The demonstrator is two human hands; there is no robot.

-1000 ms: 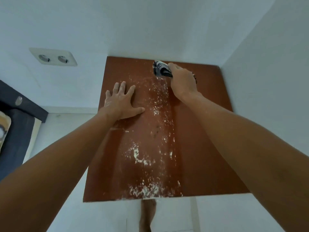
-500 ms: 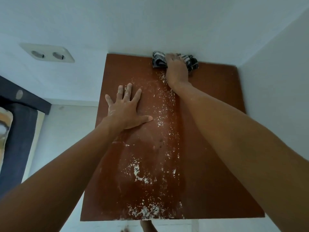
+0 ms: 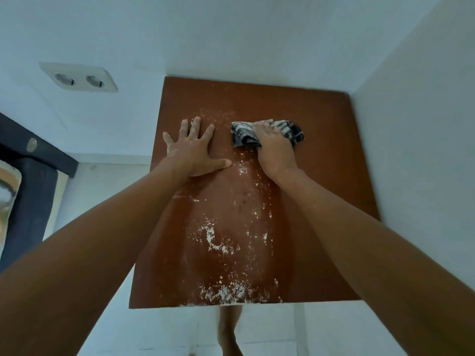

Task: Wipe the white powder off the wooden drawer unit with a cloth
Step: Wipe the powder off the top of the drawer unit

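Note:
The brown wooden top of the drawer unit fills the middle of the view, set into a corner of white walls. White powder streaks it from the centre down to the near edge, thickest at that edge. My right hand presses a crumpled black-and-white cloth onto the top, a little beyond its centre. My left hand lies flat on the wood beside it, fingers spread, dusted with powder, holding nothing.
A double wall socket sits on the back wall to the left. A dark piece of furniture stands at the left edge. The right wall adjoins the unit's side. My bare foot shows on the pale floor below.
My right hand has pulled the cloth from the back edge toward me, leaving the far strip of wood with less powder. My left hand has stayed flat in place.

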